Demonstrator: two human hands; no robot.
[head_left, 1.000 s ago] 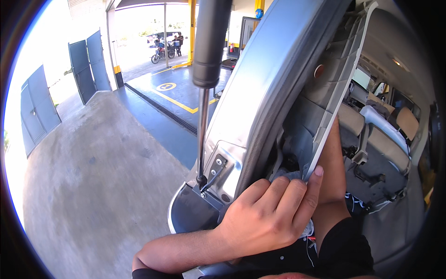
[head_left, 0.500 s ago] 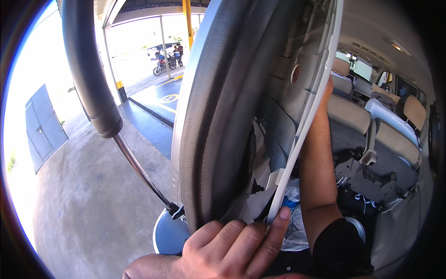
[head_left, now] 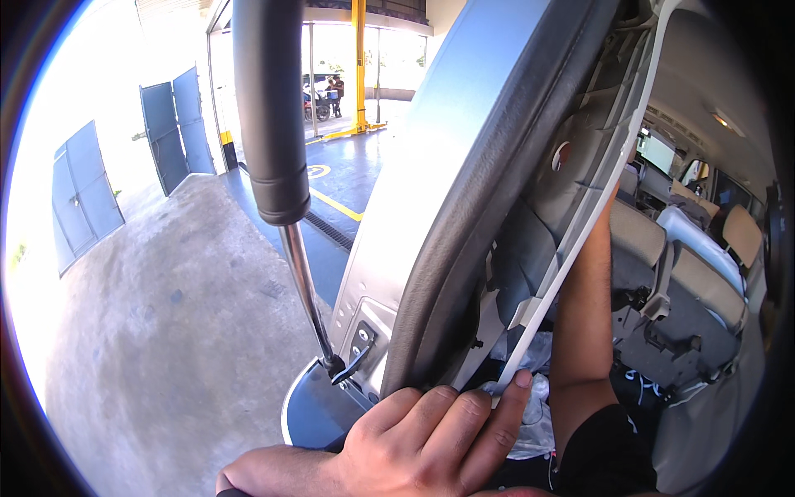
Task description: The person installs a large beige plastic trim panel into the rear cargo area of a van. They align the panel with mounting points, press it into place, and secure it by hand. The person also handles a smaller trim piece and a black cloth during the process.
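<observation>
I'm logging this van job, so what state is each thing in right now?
Tailgate strut: extended, lower rod end fixed to its bracket.
Rubber door seal: seated along the pillar edge.
White trim strip: pulled away from the pillar, lower end loose.
Left hand: fingers laid over the pillar's foot, fingertip touching the strip.
Right hand: hidden behind the strip, forearm raised.
Blue gates: shut.
Rear seats: upright.

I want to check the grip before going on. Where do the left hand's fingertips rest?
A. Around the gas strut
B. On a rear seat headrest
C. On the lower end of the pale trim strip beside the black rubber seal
C: the left hand presses its fingertips on the lower end of the pale trim strip, beside the black rubber seal; the gas strut stands apart, untouched.
</observation>
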